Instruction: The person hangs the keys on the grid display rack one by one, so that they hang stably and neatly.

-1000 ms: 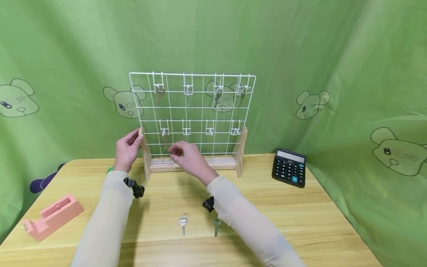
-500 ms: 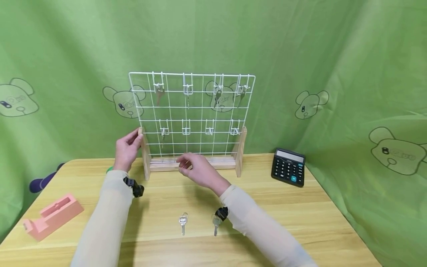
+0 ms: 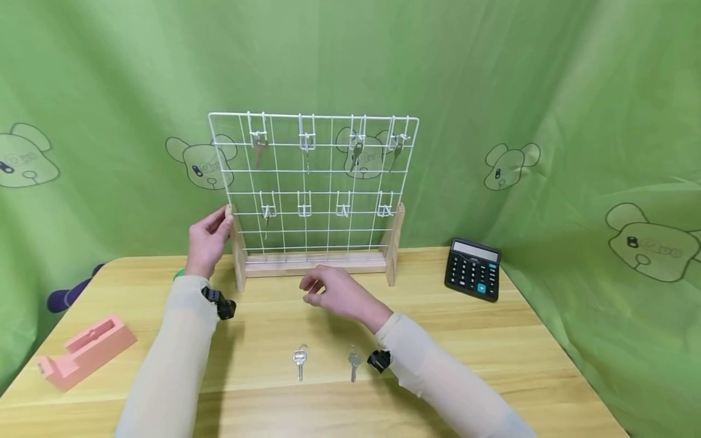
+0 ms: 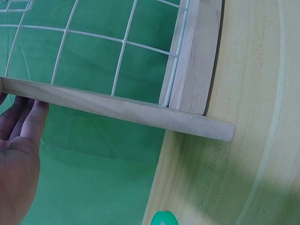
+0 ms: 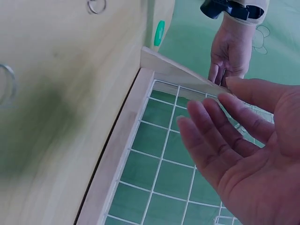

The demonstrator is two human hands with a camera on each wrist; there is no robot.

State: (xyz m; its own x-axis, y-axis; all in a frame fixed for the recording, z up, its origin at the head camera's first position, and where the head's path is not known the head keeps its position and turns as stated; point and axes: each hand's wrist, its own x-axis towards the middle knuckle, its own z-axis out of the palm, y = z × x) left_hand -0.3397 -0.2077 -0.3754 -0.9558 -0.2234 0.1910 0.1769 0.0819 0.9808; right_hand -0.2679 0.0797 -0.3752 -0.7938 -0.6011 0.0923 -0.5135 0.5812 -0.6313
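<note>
A white wire grid rack in a wooden stand (image 3: 314,267) stands at the back of the table. My left hand (image 3: 206,246) holds the top of its left wooden post (image 4: 112,107) with thumb and fingers. Keys hang on the hooks of the upper row, and one key (image 3: 267,226) hangs at the lower left; the other lower hooks show no key. My right hand (image 3: 342,292) is in front of the stand, its fingers loosely bent (image 5: 206,136) with nothing between them. A silver key (image 3: 299,360) and a greyish key (image 3: 354,360), each with a ring, lie on the table nearer me.
A black calculator (image 3: 473,269) lies to the right of the rack. At the left is a pink tape dispenser (image 3: 90,356). A purple object (image 3: 68,298) shows past the table's left edge, and a small green item (image 4: 164,218) sits behind my left wrist. Green curtains surround the table.
My right hand has drawn back from near the lower left key, toward me and to the right. That key stays hanging on its hook. My left hand keeps its hold on the post.
</note>
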